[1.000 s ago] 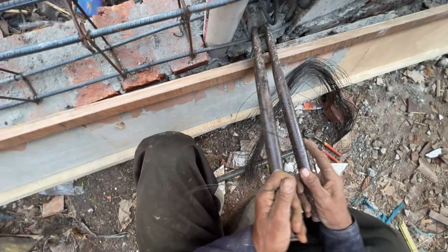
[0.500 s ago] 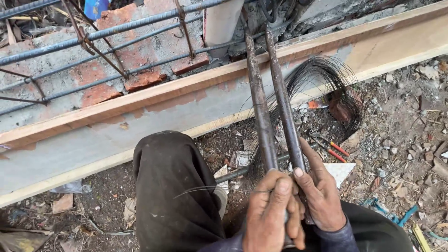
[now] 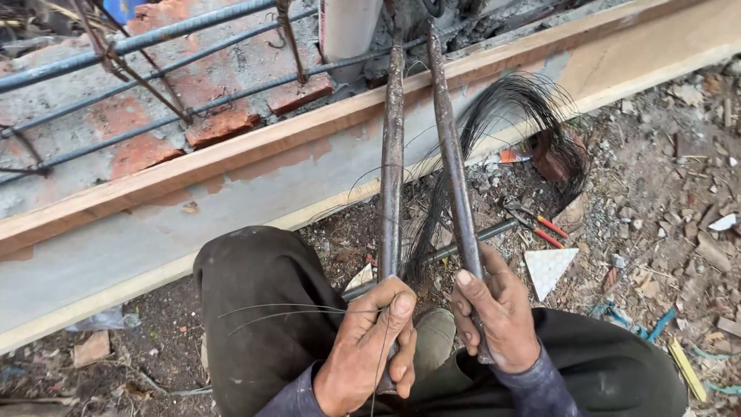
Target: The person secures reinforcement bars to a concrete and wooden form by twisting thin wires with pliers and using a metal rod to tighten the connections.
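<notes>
My left hand (image 3: 372, 347) grips the left handle (image 3: 390, 170) of a long rusty two-handled cutter, and a thin strand of wire runs through its fingers. My right hand (image 3: 494, 313) grips the right handle (image 3: 451, 166). Both handles run up and away from me to the cutter's head at the top edge, near the steel bars (image 3: 154, 38). They are spread apart in a narrow V. A bundle of thin black binding wire (image 3: 509, 116) loops behind the right handle. My knees (image 3: 262, 286) sit under the hands.
A long wooden plank (image 3: 231, 193) crosses the view diagonally. Behind it lie bricks (image 3: 224, 123), mortar and a rebar cage. Red-handled pliers (image 3: 536, 224), a white triangular tile piece (image 3: 549, 266) and rubble lie on the ground to the right. A white pipe (image 3: 347, 27) stands at the top.
The two handles have spread a little wider apart. The view has shifted slightly, and both hands have kept their grip on the handles.
</notes>
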